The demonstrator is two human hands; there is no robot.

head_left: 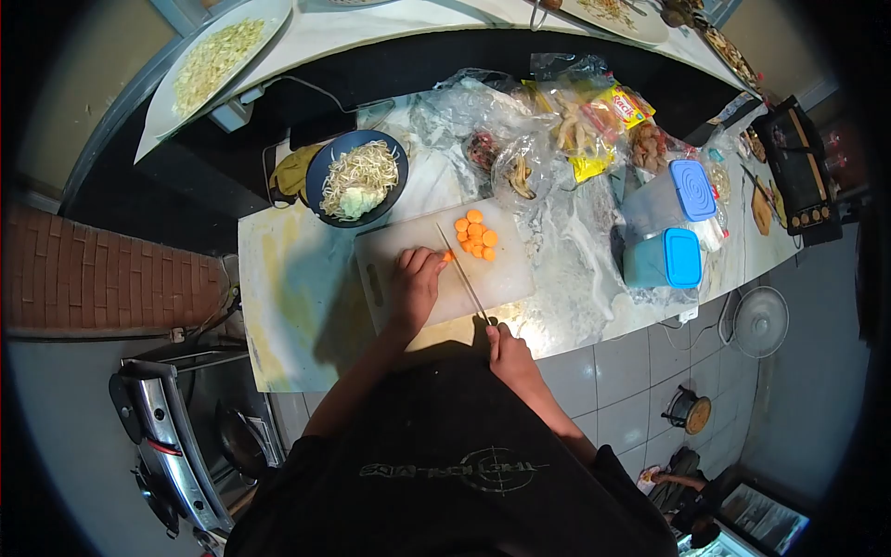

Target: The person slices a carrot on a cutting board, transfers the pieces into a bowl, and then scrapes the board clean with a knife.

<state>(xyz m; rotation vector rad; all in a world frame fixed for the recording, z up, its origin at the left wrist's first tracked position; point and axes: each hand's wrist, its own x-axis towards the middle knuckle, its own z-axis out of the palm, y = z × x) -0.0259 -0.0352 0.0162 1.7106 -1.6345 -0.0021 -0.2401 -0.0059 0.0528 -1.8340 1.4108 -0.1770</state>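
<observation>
My left hand (419, 286) is closed over a short piece of carrot (447, 256), its fingers curled on the white cutting board (408, 243). In my right hand (508, 350) is the handle of a long kitchen knife (463, 276). The thin blade points away from me and lies right beside the carrot piece. Several round orange carrot slices (476, 234) sit in a loose pile on the board, to the right of the blade. Just behind the board stands a dark plate (402, 190) of bean sprouts (360, 176) with a pale green leafy piece on it.
Clear plastic bags (520, 162) of food and a yellow packet (626, 107) lie behind the board. Two lidded containers (650, 260) stand at the right. A plate of chopped pale vegetable (219, 67) is on the raised shelf. A stove (172, 446) is at lower left; another person (682, 483) is at lower right.
</observation>
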